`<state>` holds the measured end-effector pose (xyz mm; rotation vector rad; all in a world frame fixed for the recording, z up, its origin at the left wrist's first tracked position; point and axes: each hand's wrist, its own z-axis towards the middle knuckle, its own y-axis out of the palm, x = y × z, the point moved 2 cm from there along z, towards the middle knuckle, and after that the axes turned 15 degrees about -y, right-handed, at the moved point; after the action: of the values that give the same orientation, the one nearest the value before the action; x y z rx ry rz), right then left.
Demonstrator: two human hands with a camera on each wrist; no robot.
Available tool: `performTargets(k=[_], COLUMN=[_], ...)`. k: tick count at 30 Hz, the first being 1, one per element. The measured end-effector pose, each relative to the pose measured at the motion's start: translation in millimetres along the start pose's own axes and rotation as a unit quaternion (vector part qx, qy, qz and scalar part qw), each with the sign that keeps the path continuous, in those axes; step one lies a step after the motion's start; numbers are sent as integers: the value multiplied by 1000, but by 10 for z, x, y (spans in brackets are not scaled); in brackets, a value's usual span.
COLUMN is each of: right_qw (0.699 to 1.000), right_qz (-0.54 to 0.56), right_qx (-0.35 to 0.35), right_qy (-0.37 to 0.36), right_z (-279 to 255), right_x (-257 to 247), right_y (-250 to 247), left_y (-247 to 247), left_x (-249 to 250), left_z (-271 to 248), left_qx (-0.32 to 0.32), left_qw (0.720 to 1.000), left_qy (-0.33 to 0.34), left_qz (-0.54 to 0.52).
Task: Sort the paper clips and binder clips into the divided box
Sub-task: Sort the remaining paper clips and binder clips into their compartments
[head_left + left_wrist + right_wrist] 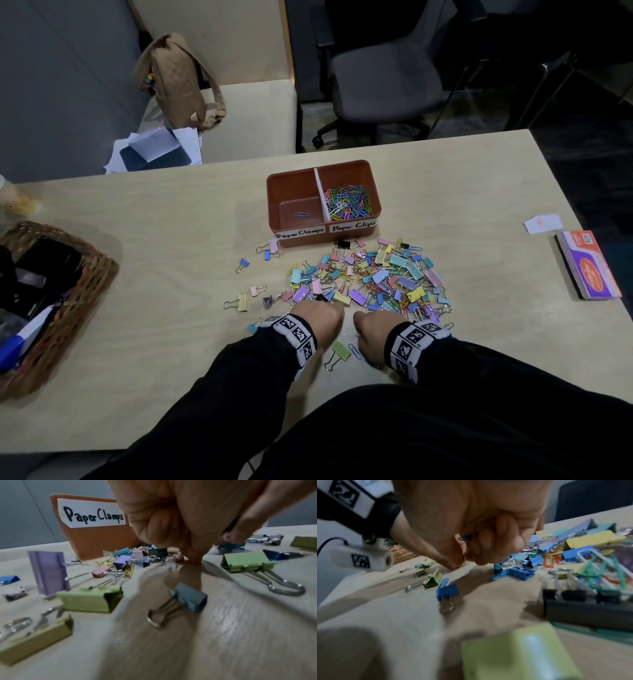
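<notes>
The brown divided box (274, 192) stands mid-table; its "Paper Clips" half holds many coloured paper clips (347, 202), and its "Paper Clamps" half (96, 538) holds one blue paper clip (302, 214). A mixed pile of binder clips and paper clips (373, 277) lies in front of it. Both hands are at the pile's near edge. My left hand (334, 311) has curled fingers, and one fingertip (193, 557) presses the table at a thin red clip. My right hand (359, 322) grips a dark blue paper clip (465, 538) in its curled fingers, with a fingertip (453, 565) on the table.
A green binder clip (339, 352) and a light blue paper clip (355, 351) lie between my wrists. A wicker basket (92, 274) sits at the left, and a pink-orange packet (587, 265) and a white card (543, 223) at the right. Stray binder clips (242, 301) lie left of the pile.
</notes>
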<state>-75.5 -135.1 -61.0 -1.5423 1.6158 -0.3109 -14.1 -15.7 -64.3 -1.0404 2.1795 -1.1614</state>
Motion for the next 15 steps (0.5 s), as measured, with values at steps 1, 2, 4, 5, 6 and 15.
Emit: performTargets(k=[1,2,4,5,6,15], right_qw=[999,996,988,984,980,987], right_qz=[42,80,137,159,174,150], right_qx=[17,35,68,80,88,62], right_qy=[13,24,29,27,25,18], right_z=[-26,-48,-65,-63,-58,-60], right_x=[36,79,177,221,245,143], right_y=[-7,-9,-6,-3,-6,12], left_y=[10,17,34,40,44,121], left_x=[3,1,-31,-63,-100,-230], left_z=[-13,-23,-25,-23,-21,-34], left_qx=[-3,-3,-4,-7,-10,-3], left_qw=[1000,1000,1000,999,998,991], left_qy=[4,8,2,-10,-24,-83], left_qz=[9,10,-21,-45,-65,-104])
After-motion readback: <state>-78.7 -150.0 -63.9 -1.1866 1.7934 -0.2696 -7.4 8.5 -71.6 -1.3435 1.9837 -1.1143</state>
